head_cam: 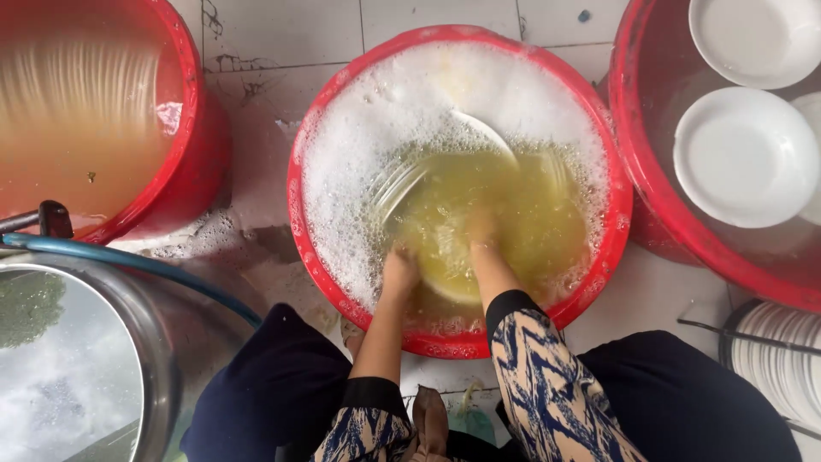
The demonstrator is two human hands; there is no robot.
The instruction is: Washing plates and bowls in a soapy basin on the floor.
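Both my hands are sunk in yellowish soapy water inside a red plastic basin (301, 214) in front of me. My left hand (399, 272) is at the near side of the water, half under the surface. A little farther in, my right hand (481, 229) is under water too. A white plate (492, 135) pokes out of the foam just beyond them, and blurred plate edges show beneath the surface. Whether either hand grips a plate is hidden by the cloudy water. White foam covers the basin's far and left parts.
A red basin (192, 128) of brownish water stands at the left. Another red basin (637, 128) at the right holds white plates (746, 156) in clear water. A steel pot (158, 359) and a blue hose (128, 259) are at the near left. Stacked white plates (782, 364) sit at the near right.
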